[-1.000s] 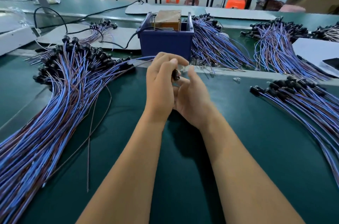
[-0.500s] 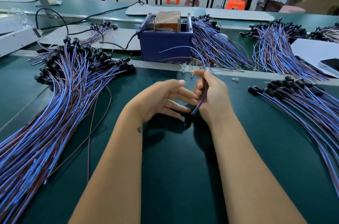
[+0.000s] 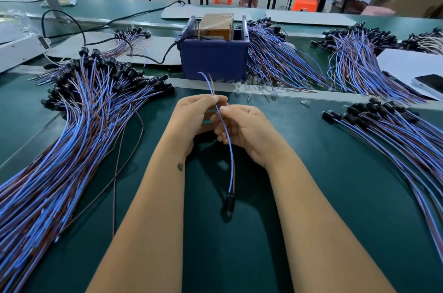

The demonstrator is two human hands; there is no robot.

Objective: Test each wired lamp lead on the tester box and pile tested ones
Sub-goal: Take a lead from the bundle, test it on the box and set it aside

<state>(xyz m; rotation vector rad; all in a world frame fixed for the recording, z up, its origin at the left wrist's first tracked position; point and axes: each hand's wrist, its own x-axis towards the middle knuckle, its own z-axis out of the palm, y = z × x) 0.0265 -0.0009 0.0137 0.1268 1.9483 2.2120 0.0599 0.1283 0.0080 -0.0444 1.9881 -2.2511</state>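
Right now I hold one blue-and-brown twin-wire lamp lead (image 3: 225, 134) between my two hands, just in front of the dark blue plastic tester box (image 3: 214, 57). My left hand (image 3: 194, 117) has its fingers curled, pinching the lead near its upper part; my right hand (image 3: 244, 131) sits just beside it, fingers curled round the same wires slightly lower. The lead's free wire ends (image 3: 208, 80) rise above my fingers toward the front wall of the box without touching it. Below my hands the lead hangs down to its black lamp socket (image 3: 229, 205), which lies nearer to me than the box, between my forearms, over the green table mat (image 3: 311, 196); I cannot tell if the socket touches the mat.

Inside the box stands a brown block wrapped in clear film (image 3: 217, 25), and a black cable (image 3: 153, 59) runs out over the box's left rim. Left of the box spreads a big heap of blue-and-brown leads with black sockets (image 3: 79, 125). Just right of the box lies another heap of leads (image 3: 275, 60), and well to its right, nearer me, a smaller fan of leads (image 3: 395, 129). A few small clear glass bulbs (image 3: 254, 83) lie on the grey strip just before the box's right corner.
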